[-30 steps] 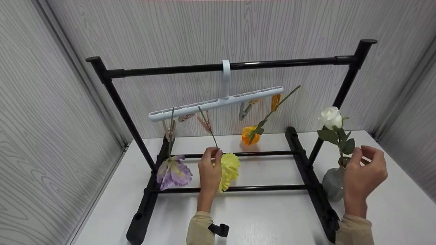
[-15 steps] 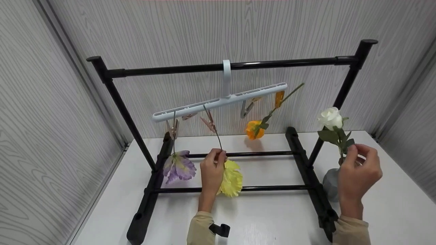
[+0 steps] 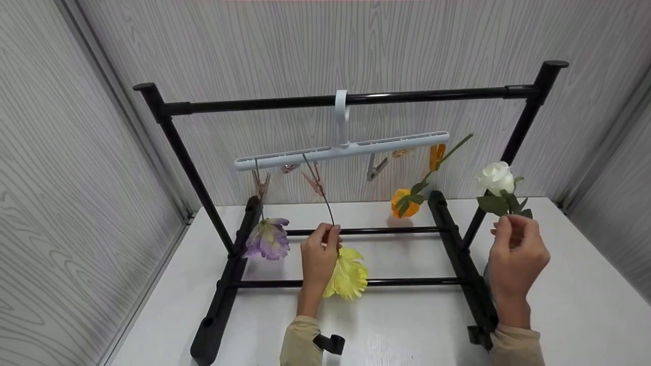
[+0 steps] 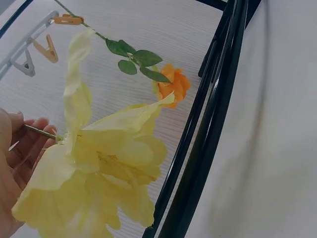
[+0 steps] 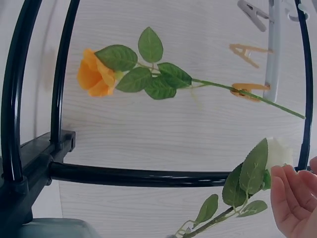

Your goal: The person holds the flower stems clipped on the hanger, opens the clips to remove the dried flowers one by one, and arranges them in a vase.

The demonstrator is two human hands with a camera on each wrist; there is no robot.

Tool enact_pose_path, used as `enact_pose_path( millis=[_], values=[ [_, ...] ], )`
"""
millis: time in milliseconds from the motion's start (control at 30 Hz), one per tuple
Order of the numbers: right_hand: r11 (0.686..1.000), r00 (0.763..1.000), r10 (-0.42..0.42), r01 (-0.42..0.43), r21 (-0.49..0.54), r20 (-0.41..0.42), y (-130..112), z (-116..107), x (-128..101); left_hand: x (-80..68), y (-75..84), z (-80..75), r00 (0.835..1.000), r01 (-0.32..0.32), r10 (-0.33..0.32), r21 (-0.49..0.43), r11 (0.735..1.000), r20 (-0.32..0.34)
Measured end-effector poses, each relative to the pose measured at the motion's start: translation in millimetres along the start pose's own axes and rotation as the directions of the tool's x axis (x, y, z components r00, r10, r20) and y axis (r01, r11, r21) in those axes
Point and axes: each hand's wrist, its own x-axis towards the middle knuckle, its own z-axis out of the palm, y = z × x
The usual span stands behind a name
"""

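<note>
My left hand (image 3: 319,256) pinches the thin stem of a yellow flower (image 3: 350,274), just above its petals. A pink clip (image 3: 314,183) on the light blue hanger (image 3: 394,144) has the upper stem in it. Left of it, a purple flower (image 3: 268,239) hangs upside down from another clip (image 3: 261,185). An orange rose (image 5: 94,74) hangs from an orange clip (image 5: 250,91) at the hanger's right end. My right hand (image 3: 519,262), fingers loosely bent and holding nothing, is in front of the white rose (image 3: 497,178) and hides its lower stem.
A black rack (image 3: 432,95) carries the hanger on its top bar. Its lower crossbars (image 3: 407,281) run above the white table (image 3: 391,325). A grey vase (image 5: 59,229) stands by the right foot. Grey and orange clips (image 4: 45,48) hang with nothing in them.
The hanger has turned and shifted right, carrying the orange rose rightward. My left hand and the yellow flower have moved slightly right and down. My right hand has moved left, past the vase.
</note>
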Motion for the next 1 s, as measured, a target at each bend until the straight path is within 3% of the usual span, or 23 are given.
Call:
enact_pose_path(
  millis=[367, 633, 1000],
  values=[
    [0.997, 0.996, -0.071, 0.071, 0.0, 0.049, -5, 7, -4, 0.1, 6.2, -1.0, 0.996, 0.079, -0.079, -0.021, 0.997, 0.042],
    [0.996, 0.993, -0.08, 0.082, -0.02, 0.091, -7, 10, -9, 1.8, 7.4, -4.3, 0.99, 0.13, -0.124, -0.089, 0.987, 0.07],
    [0.996, 0.989, -0.06, 0.069, -0.06, 0.138, -11, 13, -13, 5.4, 15.2, -14.8, 0.937, 0.328, -0.298, -0.163, 0.931, 0.181]
  ],
)
